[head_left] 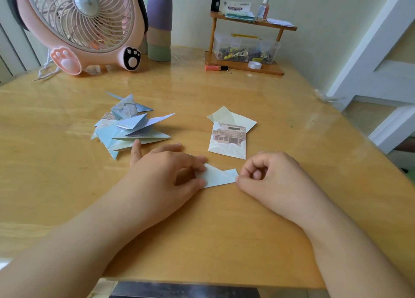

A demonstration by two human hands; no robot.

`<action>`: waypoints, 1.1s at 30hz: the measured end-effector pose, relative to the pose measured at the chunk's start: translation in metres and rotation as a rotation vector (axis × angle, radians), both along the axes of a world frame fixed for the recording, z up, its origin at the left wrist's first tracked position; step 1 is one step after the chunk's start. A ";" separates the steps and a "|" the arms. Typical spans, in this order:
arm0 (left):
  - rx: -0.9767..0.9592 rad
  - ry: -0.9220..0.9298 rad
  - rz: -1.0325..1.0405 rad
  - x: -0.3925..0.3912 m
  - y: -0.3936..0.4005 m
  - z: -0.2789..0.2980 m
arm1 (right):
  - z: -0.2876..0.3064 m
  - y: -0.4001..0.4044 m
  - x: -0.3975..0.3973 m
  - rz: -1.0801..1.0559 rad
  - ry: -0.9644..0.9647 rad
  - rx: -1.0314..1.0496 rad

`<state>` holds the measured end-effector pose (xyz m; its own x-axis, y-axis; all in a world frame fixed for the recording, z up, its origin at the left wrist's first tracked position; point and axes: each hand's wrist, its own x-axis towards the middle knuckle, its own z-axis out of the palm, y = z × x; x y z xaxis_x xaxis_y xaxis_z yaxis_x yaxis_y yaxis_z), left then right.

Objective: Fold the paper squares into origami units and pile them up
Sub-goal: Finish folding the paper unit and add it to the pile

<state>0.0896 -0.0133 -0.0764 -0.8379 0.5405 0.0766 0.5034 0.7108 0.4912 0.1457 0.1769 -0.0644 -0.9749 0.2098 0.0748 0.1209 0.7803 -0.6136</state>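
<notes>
A half-folded paper strip [219,177] is pinned flat to the table [224,230], near the middle of its near edge. Its left end is pinched between the thumb and fingers of the left hand [166,172], while the curled fingers of the right hand [267,176] are pressed on its right end. A crease appears to be in progress; a firm press along the fold is called for next. The strip's long axis runs left to right, its notched edge pointed away. The pile of finished units [132,127] lies toward the far left, the unfolded squares [229,136] just beyond the strip.
</notes>
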 end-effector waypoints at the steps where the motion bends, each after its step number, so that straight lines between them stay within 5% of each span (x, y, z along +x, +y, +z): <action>1: -0.001 0.014 -0.001 0.000 0.001 0.000 | 0.000 0.000 0.000 -0.006 -0.003 -0.005; 14: 0.051 0.200 -0.165 0.002 0.005 -0.004 | -0.001 0.006 0.002 -0.015 0.158 0.006; 25: 0.363 0.320 -0.329 0.001 0.000 0.000 | 0.002 0.003 0.005 0.277 0.215 -0.196; 33: 0.441 0.369 -0.239 0.000 -0.004 0.006 | 0.008 -0.003 0.012 0.483 0.203 -0.273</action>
